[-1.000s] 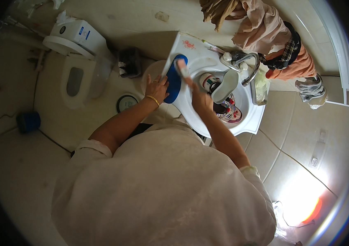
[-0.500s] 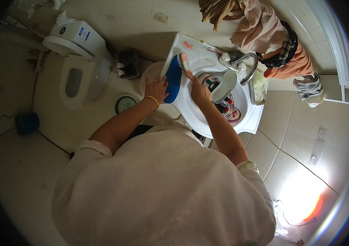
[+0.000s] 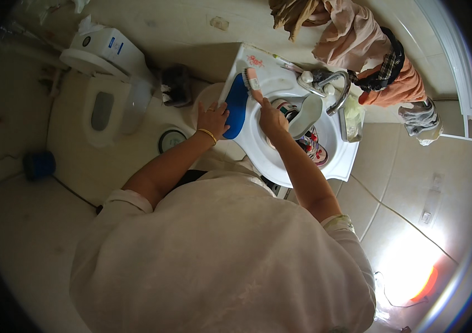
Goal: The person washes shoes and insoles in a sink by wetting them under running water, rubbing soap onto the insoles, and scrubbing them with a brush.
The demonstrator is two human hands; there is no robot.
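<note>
A blue shoe insole [image 3: 237, 108] lies along the left rim of the white washbasin [image 3: 269, 172]. My left hand [image 3: 212, 117] rests on the insole's left edge with its fingers stretched out and apart. In my right hand [image 3: 273, 121] is the handle of a pink scrubbing brush [image 3: 253, 83], with its pale bristles facing the insole's far end. Inside the basin, right of that hand, sit a pale green-white insole or scoop-like piece [image 3: 307, 115] and a patterned shoe [image 3: 315, 150] with red details, partly hidden.
A chrome faucet [image 3: 338, 91] arches over the basin's far right. Beside it is a soap tray [image 3: 352, 119]. Clothes [image 3: 352, 39] hang above. Left of the basin are a dark bin [image 3: 175, 84], a round scale [image 3: 170, 140] and a toilet [image 3: 101, 111].
The brush has shifted slightly away from me along the insole's far end. My left hand stays on the insole's edge. The whole view has moved a little.
</note>
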